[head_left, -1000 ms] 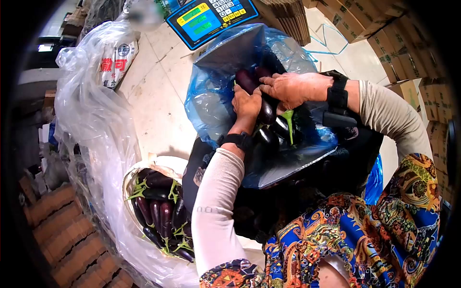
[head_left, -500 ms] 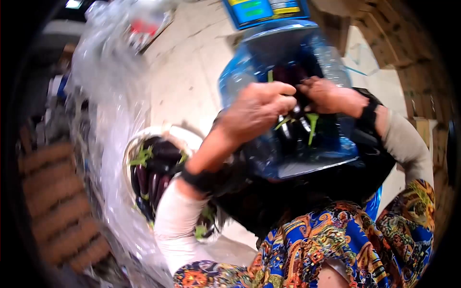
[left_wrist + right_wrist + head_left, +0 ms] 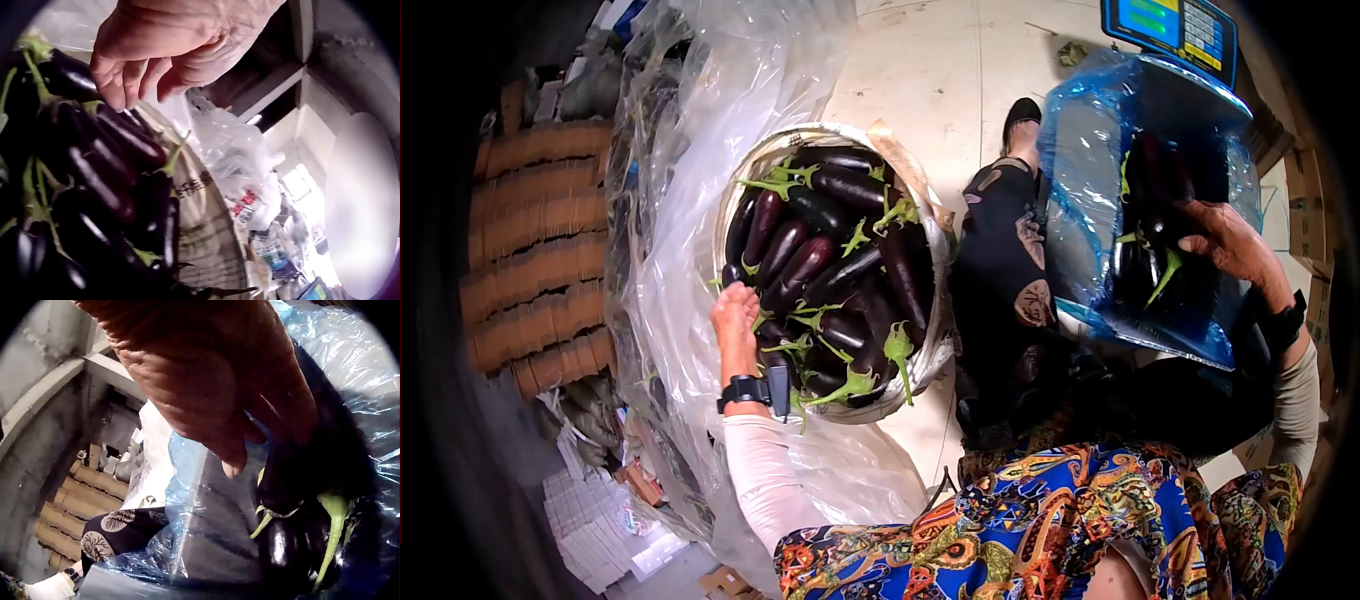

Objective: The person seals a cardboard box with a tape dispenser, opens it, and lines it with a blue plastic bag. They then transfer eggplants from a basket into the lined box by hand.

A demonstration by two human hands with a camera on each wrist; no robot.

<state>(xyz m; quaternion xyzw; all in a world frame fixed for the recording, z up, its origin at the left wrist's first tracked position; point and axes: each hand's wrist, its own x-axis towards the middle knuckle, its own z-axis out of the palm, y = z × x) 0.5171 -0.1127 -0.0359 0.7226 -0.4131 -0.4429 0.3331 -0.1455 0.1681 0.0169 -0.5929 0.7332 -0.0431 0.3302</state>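
Glossy dark purple eggplants (image 3: 805, 265) with green stems fill a round basket (image 3: 941, 290) with a pale woven lining. My left hand (image 3: 735, 318) is over the basket's left side. In the left wrist view its loosely bent fingers (image 3: 131, 84) hang close above the eggplants, holding nothing. To the right, a blue plastic bag (image 3: 1080, 190) lines an open container with more eggplants (image 3: 281, 540) inside. My right hand (image 3: 1238, 245) rests over these, fingers spread and loosely bent. In the right wrist view its fingertips are partly hidden in shadow against the dark eggplants.
A scale display (image 3: 1175, 30) stands behind the blue bag. Crumpled clear plastic sheeting (image 3: 690, 250) lies along the basket's left side. Stacked cardboard (image 3: 535, 250) stands at far left and cartons (image 3: 1305, 215) at far right. A trousered leg (image 3: 1005, 240) extends between basket and bag.
My left hand has left the blue bag and moved left to the basket. The right hand has stayed at the eggplants in the bag. The head view has swung left.
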